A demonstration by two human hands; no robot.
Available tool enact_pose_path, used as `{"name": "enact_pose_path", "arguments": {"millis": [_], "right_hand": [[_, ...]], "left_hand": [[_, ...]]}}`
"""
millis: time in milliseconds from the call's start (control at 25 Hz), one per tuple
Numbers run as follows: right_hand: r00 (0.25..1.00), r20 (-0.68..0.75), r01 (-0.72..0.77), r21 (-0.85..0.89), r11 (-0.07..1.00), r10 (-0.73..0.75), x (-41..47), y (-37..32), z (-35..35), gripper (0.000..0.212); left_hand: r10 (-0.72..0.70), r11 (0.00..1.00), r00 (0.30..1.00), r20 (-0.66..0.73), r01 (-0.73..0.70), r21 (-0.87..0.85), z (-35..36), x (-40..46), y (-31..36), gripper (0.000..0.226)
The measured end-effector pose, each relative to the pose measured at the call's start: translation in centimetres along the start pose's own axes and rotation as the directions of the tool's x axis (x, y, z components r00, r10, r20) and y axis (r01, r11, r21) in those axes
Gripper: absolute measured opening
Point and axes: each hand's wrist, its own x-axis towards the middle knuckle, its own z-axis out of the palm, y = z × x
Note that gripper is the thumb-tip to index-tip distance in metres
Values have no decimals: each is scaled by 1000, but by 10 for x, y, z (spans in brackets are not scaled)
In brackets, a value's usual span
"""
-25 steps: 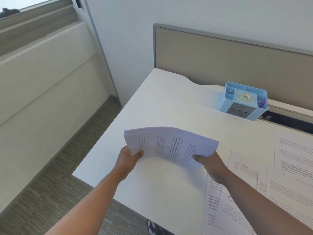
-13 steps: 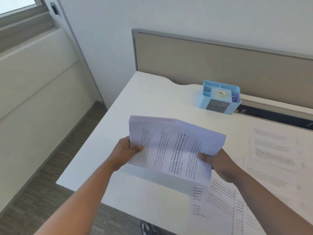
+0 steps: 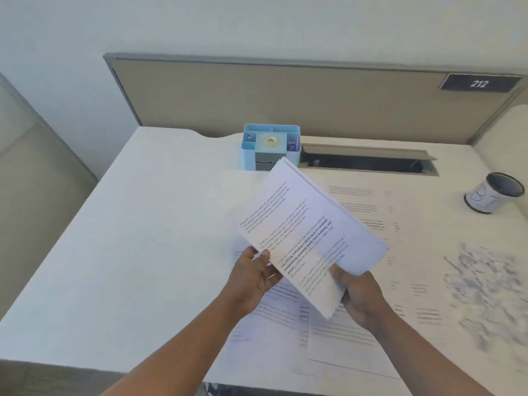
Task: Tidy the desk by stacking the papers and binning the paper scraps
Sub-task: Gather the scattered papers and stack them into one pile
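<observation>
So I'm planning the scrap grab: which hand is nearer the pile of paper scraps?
Right. The right hand sits just left of the paper scraps; the left hand is farther left.

White, black printed lines, some bold: stack of papers [image 3: 308, 232] held between left hand [image 3: 257, 277] and right hand [image 3: 358, 295]. White with blurred grey lines: loose sheets [image 3: 340, 338] under both hands. White: bench [image 3: 143, 238]. Pale blue, dark grey front panel: organiser [image 3: 270, 145] beyond the hands. White and grey, mottled: paper scraps [image 3: 485, 284] right of the right hand. White with black rim: cup [image 3: 491, 192] farther right. Beige, grey-framed: partition [image 3: 285, 95].
</observation>
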Motion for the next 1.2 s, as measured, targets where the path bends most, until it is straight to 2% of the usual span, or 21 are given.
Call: {"name": "enact_pose_path", "arguments": {"millis": [120,240,400,520,560,720,840,1000,1200], "right_hand": [[1000,-3,12,41,999,-12,-7,-5,-33,35],[1000,23,11,37,999,-12,-12,-8,-52,30],[994,102,-42,68,997,35,-13,-20,-88,33],[991,95,-107,175,979,91,-3,-42,-123,42],[990,104,-113,161,980,97,1,-50,-134,42],[959,228,-162,-54,985,170,14,-67,-153,37],[915,324,-214,-115,970,241,17,-58,-147,42],[918,304,-229,-125,965,257,18,-37,-143,44],[962,186,-164,-203,965,203,24,-29,-140,30]], "left_hand": [[92,995,983,-157,-84,55,64,3,-38,20],[177,980,928,-327,-137,142,95,7,-55,14],[263,945,873,-412,-147,293,113,13,-67,12],[285,922,870,-401,-134,364,107,16,-65,15],[273,915,883,-382,-115,388,104,16,-63,15],[156,888,956,-250,-24,460,94,18,-63,19],[76,844,982,-171,28,536,92,17,-70,21],[35,808,987,-155,63,586,86,20,-73,22],[0,806,983,-183,109,583,86,23,-78,19]]}}
